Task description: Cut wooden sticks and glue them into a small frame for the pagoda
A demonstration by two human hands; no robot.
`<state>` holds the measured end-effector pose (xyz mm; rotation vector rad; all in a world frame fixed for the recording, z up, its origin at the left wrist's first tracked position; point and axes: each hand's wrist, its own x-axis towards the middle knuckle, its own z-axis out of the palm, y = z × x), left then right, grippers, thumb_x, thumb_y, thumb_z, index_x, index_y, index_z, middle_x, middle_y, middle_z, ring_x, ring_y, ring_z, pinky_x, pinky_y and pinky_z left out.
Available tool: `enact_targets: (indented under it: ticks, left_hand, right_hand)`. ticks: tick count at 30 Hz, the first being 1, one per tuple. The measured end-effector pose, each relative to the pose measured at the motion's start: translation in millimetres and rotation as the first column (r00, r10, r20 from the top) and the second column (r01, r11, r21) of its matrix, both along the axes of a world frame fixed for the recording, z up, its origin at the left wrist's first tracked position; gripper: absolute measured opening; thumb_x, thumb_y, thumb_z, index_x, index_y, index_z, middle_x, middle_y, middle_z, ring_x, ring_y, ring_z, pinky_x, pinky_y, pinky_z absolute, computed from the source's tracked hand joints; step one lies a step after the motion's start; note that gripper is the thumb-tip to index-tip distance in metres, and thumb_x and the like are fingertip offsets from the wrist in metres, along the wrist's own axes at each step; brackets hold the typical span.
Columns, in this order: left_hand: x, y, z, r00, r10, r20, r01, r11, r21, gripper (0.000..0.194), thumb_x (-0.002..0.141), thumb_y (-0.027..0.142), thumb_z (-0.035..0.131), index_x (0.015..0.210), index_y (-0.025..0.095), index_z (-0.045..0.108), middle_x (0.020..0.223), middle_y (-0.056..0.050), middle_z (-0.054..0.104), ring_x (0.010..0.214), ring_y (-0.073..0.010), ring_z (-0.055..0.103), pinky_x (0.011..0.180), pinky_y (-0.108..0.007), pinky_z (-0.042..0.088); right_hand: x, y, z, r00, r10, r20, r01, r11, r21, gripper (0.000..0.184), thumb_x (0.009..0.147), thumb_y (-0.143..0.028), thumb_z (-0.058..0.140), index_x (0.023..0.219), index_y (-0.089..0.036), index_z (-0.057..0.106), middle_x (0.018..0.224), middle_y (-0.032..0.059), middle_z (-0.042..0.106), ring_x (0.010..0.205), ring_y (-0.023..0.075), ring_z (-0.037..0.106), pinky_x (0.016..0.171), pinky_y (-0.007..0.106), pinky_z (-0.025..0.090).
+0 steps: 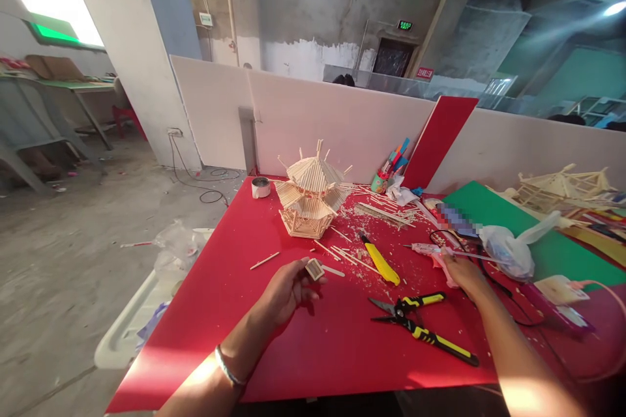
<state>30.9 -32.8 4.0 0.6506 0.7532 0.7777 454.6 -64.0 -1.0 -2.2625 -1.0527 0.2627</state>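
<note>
My left hand is closed around a small square frame of pale wood, held above the red tabletop. A short flat pale stick shows just right of it; whether it touches the frame I cannot tell. My right hand is wrapped round the handle of a pink glue gun, its nozzle pointing left. Beyond my hands stands a pagoda model made of thin wooden sticks. A yellow utility knife lies between my hands, and yellow-black pruning shears rest nearer to me with their blades apart.
Loose sticks and wood scraps litter the red table. A metal cup stands at the far left corner, a pen holder at the back. A plastic bag lies on the right, near cables and a green board.
</note>
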Motion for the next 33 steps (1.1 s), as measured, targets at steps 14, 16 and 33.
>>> enact_targets:
  ticks: [14, 16, 33]
  left_hand:
    - [-3, 6, 0.5, 0.979, 0.112, 0.168, -0.111, 0.994, -0.02, 0.017, 0.088, 0.015, 0.057, 0.085, 0.01, 0.073, 0.084, -0.009, 0.074, 0.078, -0.017, 0.069, 0.071, -0.025, 0.056]
    - [-4, 7, -1.3, 0.975, 0.128, 0.181, -0.123, 0.992, -0.037, 0.018, 0.089, 0.016, 0.056, 0.086, 0.009, 0.073, 0.084, -0.009, 0.074, 0.076, -0.0167, 0.069, 0.072, -0.025, 0.056]
    - [0, 1, -6.9, 0.965, 0.234, 0.117, -0.221, 0.969, -0.111, 0.012, 0.084, 0.019, 0.069, 0.094, 0.013, 0.07, 0.092, -0.01, 0.074, 0.077, -0.0173, 0.07, 0.077, -0.03, 0.057]
  right_hand:
    - [-283, -2, 10.4, 0.735, 0.587, 0.339, -0.677, 0.66, 0.325, 0.044, 0.076, -0.031, 0.078, 0.116, -0.021, 0.066, 0.111, 0.009, 0.067, 0.104, 0.0264, 0.061, 0.091, 0.04, 0.05]
    - [-287, 7, 10.1, 0.734, 0.578, 0.357, -0.677, 0.667, 0.313, 0.043, 0.075, -0.028, 0.079, 0.115, -0.02, 0.066, 0.108, 0.0086, 0.066, 0.102, 0.0264, 0.061, 0.089, 0.04, 0.05]
    - [-282, 13, -11.5, 0.714, 0.555, 0.426, -0.699, 0.594, 0.397, 0.027, 0.094, -0.029, 0.057, 0.119, -0.021, 0.064, 0.103, 0.0089, 0.066, 0.098, 0.0235, 0.06, 0.085, 0.036, 0.051]
